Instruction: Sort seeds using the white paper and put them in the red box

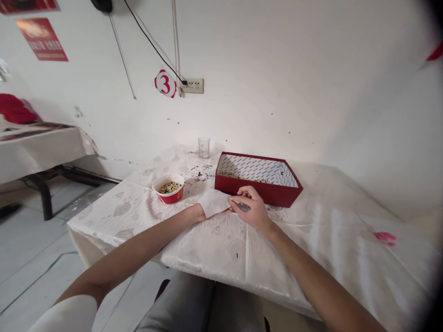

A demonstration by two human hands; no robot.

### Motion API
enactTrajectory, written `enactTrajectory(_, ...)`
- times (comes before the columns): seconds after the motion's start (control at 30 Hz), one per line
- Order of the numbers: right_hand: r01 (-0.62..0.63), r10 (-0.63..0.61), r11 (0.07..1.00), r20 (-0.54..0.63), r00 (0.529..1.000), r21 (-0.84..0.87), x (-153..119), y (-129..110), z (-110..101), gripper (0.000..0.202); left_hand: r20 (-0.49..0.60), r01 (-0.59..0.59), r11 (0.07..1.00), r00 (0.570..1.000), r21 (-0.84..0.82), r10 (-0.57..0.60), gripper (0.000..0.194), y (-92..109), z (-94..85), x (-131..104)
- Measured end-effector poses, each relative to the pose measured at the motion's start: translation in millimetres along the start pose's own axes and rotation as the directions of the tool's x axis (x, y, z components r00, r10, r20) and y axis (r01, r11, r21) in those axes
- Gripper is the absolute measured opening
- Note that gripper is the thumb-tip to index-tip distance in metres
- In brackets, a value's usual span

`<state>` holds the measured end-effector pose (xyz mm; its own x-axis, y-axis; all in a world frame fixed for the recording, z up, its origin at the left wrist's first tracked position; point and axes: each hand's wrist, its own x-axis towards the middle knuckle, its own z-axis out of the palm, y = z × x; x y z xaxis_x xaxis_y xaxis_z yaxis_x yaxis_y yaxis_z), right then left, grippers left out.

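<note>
A thin white paper piece [212, 203], possibly a small pouch, rests over my left hand [198, 213]. That hand's palm is mostly hidden, with its fingertips showing beyond the paper's right end. My right hand [254, 210] is closed at the same end, thumb and fingers pinched against the paper's edge; a small greyish patch under its fingers is unclear. Just behind both hands stands a dark red open box [263, 191] with a patterned white lining and pale and dark grains inside. To the left is a red and white paper bowl [171, 197] holding mixed grains.
A clear drinking glass [204, 147] stands near the wall. Dark loose bits [200, 174] are scattered between bowl and box. A shiny plastic cover [207, 249] lies over the table. Another covered table [38, 147] is at left, and a power strip [194, 85] is on the wall.
</note>
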<state>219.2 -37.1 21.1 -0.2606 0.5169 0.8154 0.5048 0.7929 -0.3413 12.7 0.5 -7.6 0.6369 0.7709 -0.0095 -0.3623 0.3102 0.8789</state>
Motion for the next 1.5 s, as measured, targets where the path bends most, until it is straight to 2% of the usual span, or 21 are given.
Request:
enactTrajectory(0.2, -0.023, 0.023, 1.000, -0.025, 0.999, -0.009, -3, 2, 2, 0.015, -0.035, 0.048, 0.998, 0.998, -0.051, -0.050, 0.017, 5, -3.6, -3)
enactTrajectory(0.4, -0.022, 0.021, 0.999, -0.028, 0.999, -0.038, -2, 5, -1, 0.017, 0.010, 0.054, 0.991, 0.999, -0.122, -0.053, 0.031, 11, -4.6, -6)
enactTrajectory(0.57, 0.057, -0.057, 0.993, 0.008, 0.998, -0.099, 1, 5, -6, 0.016, -0.015, 0.002, 0.998, 1.000, -0.062, -0.003, 0.024, 2, -3.5, 0)
enactTrajectory(0.7, 0.097, -0.091, 0.992, 0.061, 0.994, -0.086, 1, 0, -4, 0.018, -0.057, -0.035, 0.998, 0.998, -0.057, 0.032, 0.016, -3, -9.9, 1)
enactTrajectory(0.87, 0.041, -0.040, 0.999, 0.010, 0.999, -0.036, -2, -2, 1, 0.018, -0.046, -0.037, 0.997, 0.998, -0.067, 0.034, 0.020, -2, -14.4, 0)
enactTrajectory(1.03, 0.004, -0.008, 0.996, -0.045, 0.999, -0.089, -2, -5, 3, 0.016, 0.019, -0.096, 0.994, 0.995, -0.051, 0.097, 0.027, 1, -6.3, 3)
enactTrajectory(1.13, 0.000, -0.006, 0.994, -0.057, 0.998, -0.112, -1, -6, 3, 0.010, 0.038, -0.083, 0.996, 0.996, -0.020, 0.084, 0.032, 2, -2.6, 3)
enactTrajectory(1.3, 0.003, -0.007, 0.994, -0.032, 0.999, -0.112, -1, -4, 1, 0.012, -0.016, -0.014, 0.999, 1.000, 0.040, 0.015, 0.036, -1, -5.1, 3)
enactTrajectory(1.5, 0.031, -0.030, 0.996, 0.013, 0.999, -0.081, -2, -4, 1, 0.019, -0.099, -0.030, 0.999, 0.995, -0.016, 0.028, 0.026, 1, -8.6, 1)
